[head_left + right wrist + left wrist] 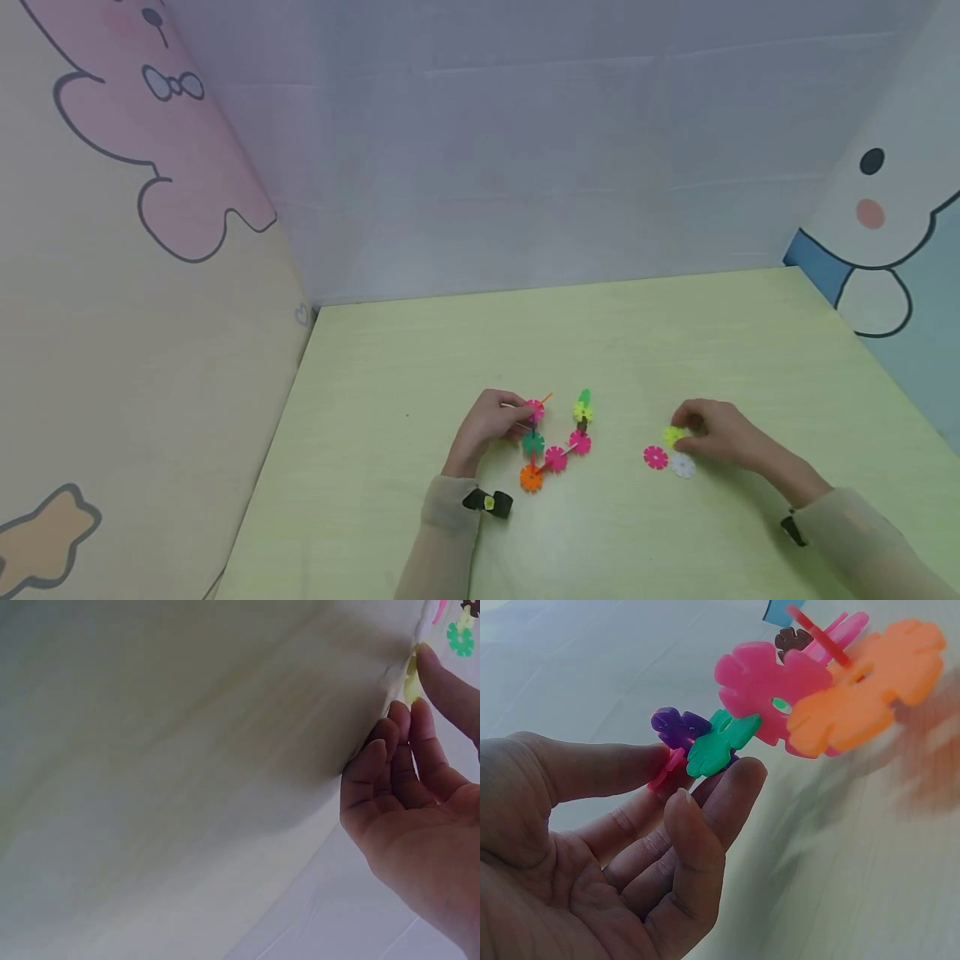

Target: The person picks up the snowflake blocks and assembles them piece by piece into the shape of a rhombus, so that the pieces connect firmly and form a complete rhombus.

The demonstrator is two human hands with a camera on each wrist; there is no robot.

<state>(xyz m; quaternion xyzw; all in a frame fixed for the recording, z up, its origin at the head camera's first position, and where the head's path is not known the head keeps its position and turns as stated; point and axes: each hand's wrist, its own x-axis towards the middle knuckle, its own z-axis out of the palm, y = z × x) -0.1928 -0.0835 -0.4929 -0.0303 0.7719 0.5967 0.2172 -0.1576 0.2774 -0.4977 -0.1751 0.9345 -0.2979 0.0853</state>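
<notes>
A chain of linked plastic snowflake discs lies in a bent U on the table in the head view, with an orange disc (531,478) at its near corner. My left hand (491,421) pinches a pink disc (534,410) at the chain's left end, beside a green disc (532,443). In the left wrist view, thumb and fingers meet on that pink disc (666,769), next to a purple one (676,729). To the right, my right hand (722,432) pinches a loose yellow disc (672,435) between thumb and fingertips; the right wrist view shows this yellow disc (412,682) partly hidden.
A loose pink disc (656,457) and a white disc (682,466) lie just below the right hand's fingertips. The chain's other end carries a yellow-green disc (582,412). Printed walls and a pale cloth backdrop (525,167) enclose the light green table (360,375).
</notes>
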